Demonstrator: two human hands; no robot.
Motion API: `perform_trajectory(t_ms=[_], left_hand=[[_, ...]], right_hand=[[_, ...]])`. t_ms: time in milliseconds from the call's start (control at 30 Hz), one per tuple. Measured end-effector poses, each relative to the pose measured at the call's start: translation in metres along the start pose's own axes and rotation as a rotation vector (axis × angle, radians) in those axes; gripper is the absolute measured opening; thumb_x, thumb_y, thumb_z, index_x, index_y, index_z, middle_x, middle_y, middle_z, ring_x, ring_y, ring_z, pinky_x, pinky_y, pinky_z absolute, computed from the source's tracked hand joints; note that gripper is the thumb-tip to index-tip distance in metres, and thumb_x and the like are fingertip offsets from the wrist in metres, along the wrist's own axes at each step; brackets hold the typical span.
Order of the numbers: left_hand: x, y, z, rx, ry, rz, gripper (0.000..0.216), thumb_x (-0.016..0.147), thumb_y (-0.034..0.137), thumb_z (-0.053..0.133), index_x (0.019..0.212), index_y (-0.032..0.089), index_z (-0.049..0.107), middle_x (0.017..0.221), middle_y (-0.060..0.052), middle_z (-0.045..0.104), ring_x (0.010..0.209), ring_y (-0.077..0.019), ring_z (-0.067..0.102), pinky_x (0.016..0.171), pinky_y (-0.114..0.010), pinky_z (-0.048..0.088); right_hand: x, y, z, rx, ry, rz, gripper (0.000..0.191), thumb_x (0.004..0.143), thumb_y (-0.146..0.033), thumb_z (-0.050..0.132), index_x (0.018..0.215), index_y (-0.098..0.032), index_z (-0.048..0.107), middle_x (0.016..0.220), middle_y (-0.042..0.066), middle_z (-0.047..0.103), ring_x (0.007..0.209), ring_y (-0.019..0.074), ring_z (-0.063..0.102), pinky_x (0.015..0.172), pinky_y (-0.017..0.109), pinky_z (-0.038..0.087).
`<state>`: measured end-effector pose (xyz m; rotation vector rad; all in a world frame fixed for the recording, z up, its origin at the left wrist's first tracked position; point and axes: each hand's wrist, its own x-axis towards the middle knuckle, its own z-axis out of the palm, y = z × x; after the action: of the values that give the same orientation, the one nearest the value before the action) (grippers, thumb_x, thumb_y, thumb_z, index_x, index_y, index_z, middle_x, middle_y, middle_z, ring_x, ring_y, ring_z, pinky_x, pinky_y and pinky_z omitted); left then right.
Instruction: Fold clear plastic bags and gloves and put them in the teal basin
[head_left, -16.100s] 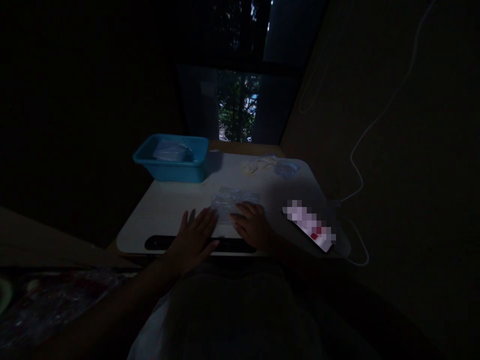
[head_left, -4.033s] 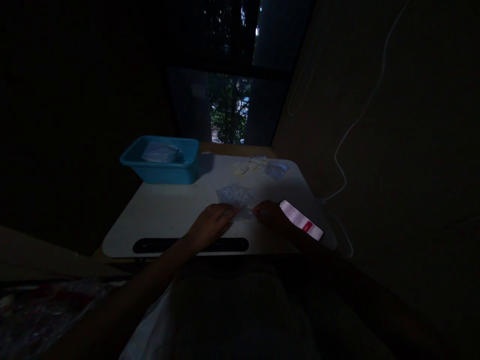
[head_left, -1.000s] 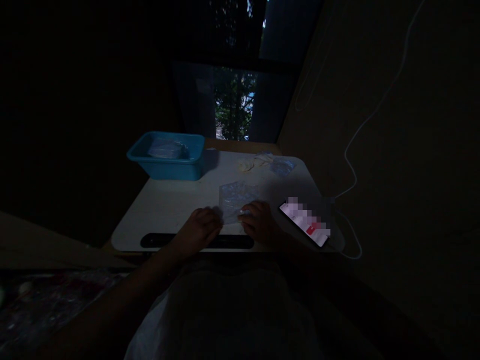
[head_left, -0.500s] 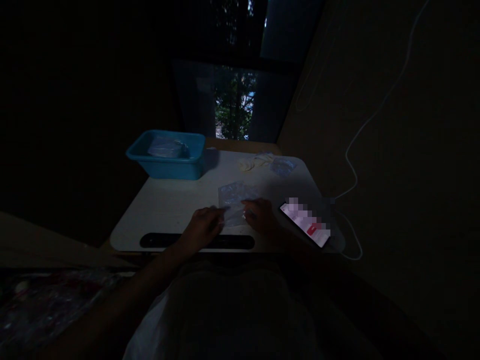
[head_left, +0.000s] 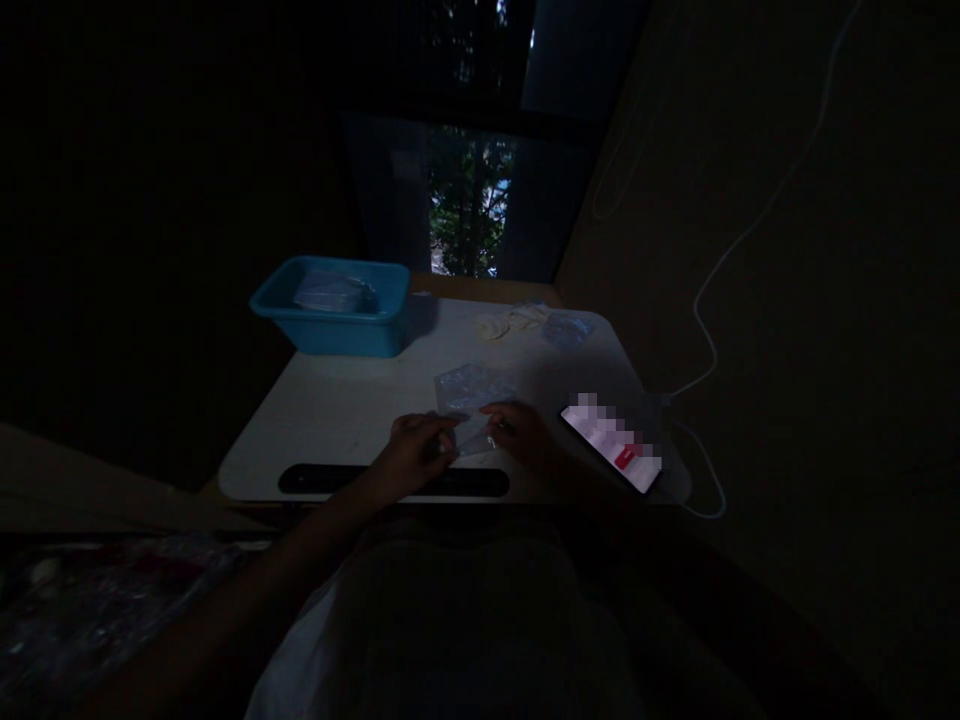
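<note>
A clear plastic bag [head_left: 472,385] lies on the white tabletop in front of me, its near part between my two hands. My left hand [head_left: 420,447] is at the bag's near left edge, with fingers bent and thumb and forefinger on the plastic. At the near right side my right hand [head_left: 519,432] has its fingers curled and grips the bag. The dim light hides the exact fingertip contact. A small bright glint shows on the plastic beside the right fingers.
A blue plastic basin [head_left: 345,335] holding a whitish packet [head_left: 330,290] stands at the back left. Crumpled pale pieces [head_left: 493,326] and another clear plastic bag [head_left: 568,330] lie at the back. A lit phone [head_left: 611,445] rests on the right, near a white cable [head_left: 709,340].
My left forefinger and thumb have spread and shifted slightly right over the bag. The bag's near part is now bent up between my hands. The right hand barely moves.
</note>
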<state>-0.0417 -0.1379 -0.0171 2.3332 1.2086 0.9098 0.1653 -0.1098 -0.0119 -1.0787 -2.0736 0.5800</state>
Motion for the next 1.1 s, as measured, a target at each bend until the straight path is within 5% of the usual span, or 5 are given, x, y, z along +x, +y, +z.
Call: perform_trajectory(t_ms=[533,733,933,1100], left_hand=[[-0.008,0.007,-0.004,-0.028,-0.143,0.154,0.035,0.073,0.015,0.051,0.107,0.019,0.053,0.080,-0.002,0.064,0.089,-0.0168,0.054,0.087,-0.035,0.034],[-0.008,0.010,-0.007,-0.002,-0.187,0.207,0.025,0.077,0.020,0.050,0.101,0.022,0.058,0.089,-0.003,0.063,0.093,-0.0178,0.052,0.090,-0.038,0.031],[-0.006,0.012,-0.008,0.180,-0.090,0.234,0.032,0.076,0.031,0.054,0.107,0.022,0.057,0.101,-0.007,0.057,0.100,-0.0217,0.047,0.087,-0.040,0.034],[-0.004,0.012,-0.007,0.292,-0.090,0.291,0.026,0.081,0.026,0.048,0.104,0.022,0.059,0.111,-0.007,0.056,0.107,-0.0233,0.044,0.087,-0.041,0.034]], right_hand=[[-0.001,0.007,0.002,0.111,0.009,0.085,0.020,0.070,-0.017,0.054,0.088,-0.019,0.064,0.066,0.000,0.062,0.061,0.0110,0.056,0.061,0.024,0.045],[0.001,0.011,0.005,-0.040,0.052,0.022,0.018,0.068,-0.019,0.059,0.085,-0.018,0.065,0.062,0.000,0.062,0.058,0.0121,0.055,0.065,0.027,0.043],[0.010,0.008,0.007,-0.199,0.069,0.052,0.017,0.069,-0.019,0.060,0.086,-0.019,0.065,0.063,0.000,0.065,0.065,0.0145,0.059,0.071,0.029,0.042],[0.013,0.005,0.006,-0.299,0.032,0.091,0.018,0.068,-0.019,0.061,0.085,-0.020,0.066,0.066,0.000,0.067,0.071,0.0166,0.060,0.078,0.033,0.040]])
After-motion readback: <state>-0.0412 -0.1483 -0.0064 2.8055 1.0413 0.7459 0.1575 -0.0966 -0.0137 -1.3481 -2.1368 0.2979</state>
